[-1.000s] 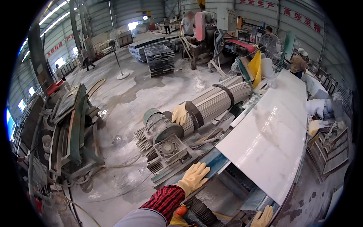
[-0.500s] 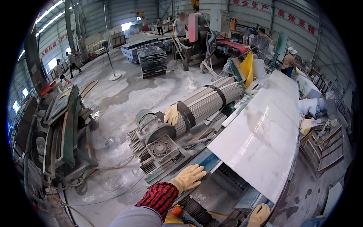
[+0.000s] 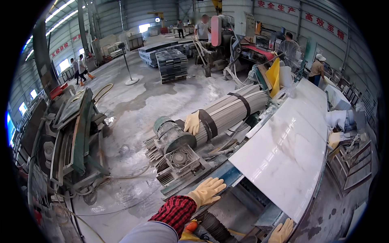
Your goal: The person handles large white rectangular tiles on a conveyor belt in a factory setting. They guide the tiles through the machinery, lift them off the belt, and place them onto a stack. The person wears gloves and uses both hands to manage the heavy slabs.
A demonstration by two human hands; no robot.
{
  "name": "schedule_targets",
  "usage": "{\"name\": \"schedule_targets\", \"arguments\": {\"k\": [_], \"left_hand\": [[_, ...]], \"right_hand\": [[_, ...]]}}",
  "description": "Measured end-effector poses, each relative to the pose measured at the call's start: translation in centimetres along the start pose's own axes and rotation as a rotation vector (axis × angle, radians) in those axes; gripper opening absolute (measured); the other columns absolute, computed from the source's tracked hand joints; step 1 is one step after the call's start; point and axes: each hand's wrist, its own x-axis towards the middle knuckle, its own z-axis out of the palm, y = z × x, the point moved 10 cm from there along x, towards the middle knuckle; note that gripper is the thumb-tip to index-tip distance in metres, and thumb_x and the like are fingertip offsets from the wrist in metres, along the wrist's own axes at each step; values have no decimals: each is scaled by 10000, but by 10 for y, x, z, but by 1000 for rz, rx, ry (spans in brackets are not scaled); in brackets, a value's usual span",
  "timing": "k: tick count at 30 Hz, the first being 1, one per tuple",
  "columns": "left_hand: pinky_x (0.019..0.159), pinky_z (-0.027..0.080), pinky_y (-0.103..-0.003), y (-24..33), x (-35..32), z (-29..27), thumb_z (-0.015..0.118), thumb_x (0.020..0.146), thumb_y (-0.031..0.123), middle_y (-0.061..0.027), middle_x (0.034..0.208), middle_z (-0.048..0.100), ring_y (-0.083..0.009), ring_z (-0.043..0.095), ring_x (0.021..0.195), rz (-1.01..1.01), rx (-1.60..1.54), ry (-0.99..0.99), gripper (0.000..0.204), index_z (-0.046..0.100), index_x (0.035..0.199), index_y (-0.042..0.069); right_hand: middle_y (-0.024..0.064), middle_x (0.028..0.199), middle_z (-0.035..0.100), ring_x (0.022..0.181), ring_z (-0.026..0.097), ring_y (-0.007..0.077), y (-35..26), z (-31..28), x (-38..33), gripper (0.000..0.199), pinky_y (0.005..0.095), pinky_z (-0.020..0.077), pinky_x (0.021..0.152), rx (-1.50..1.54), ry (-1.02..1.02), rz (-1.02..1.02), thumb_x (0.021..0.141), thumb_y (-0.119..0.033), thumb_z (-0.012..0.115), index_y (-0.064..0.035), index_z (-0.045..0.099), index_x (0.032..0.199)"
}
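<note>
My left hand (image 3: 207,191), in a cream rubber glove below a red-and-black checked cuff, rests flat on the blue metal rail (image 3: 227,173) of a machine frame, fingers stretched out. At the lower edge my right hand (image 3: 281,231), gloved alike, lies on the frame by the near corner of a white stone slab (image 3: 285,150); its fingers are extended and only part of it shows. Glossy and grey-veined, the slab lies along the frame, beyond both hands. A loose cream glove (image 3: 192,122) drapes beside the motor (image 3: 173,135) and a strapped bundle of thin grey strips (image 3: 227,109).
A black corrugated bellows (image 3: 214,227) and an orange-red round object (image 3: 191,226) sit below my left forearm. Metal frames (image 3: 75,137) stand at left. Stacked dark slabs (image 3: 172,65) and a round-based stand (image 3: 130,79) are farther off. Several people are in the hall.
The view has shifted slightly, moving the scene rightward in the picture. Both hands stay on the frame; the right hand's fingers look more extended. Two people at far left have walked on.
</note>
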Motion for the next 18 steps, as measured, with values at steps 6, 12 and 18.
{"name": "schedule_targets", "arguments": {"k": [6,12,18], "left_hand": [[1281,369,-513,1,-5,-5,758,1019,356,-192,1648,514,-398,479,1515,-26,14,-7,690,499,1603,95],[1271,376,-524,1,-5,-4,748,1037,358,-197,1647,499,-430,472,1508,-24,-15,-41,676,495,1611,108],[1263,386,-522,2,-7,-8,758,1024,358,-197,1622,525,-425,491,1494,-8,-20,-13,662,523,1588,105]], "right_hand": [[287,1527,649,1491,537,427,-5,-6,9,561,560,263,1353,22,-77,48,1112,-378,558,48,686,1453],[280,1459,689,1414,585,446,5,-4,6,532,567,317,1321,64,31,19,1089,-369,588,47,722,1393],[278,1459,688,1413,585,446,3,-5,6,545,563,319,1320,62,15,34,1092,-391,586,39,721,1398]]}}
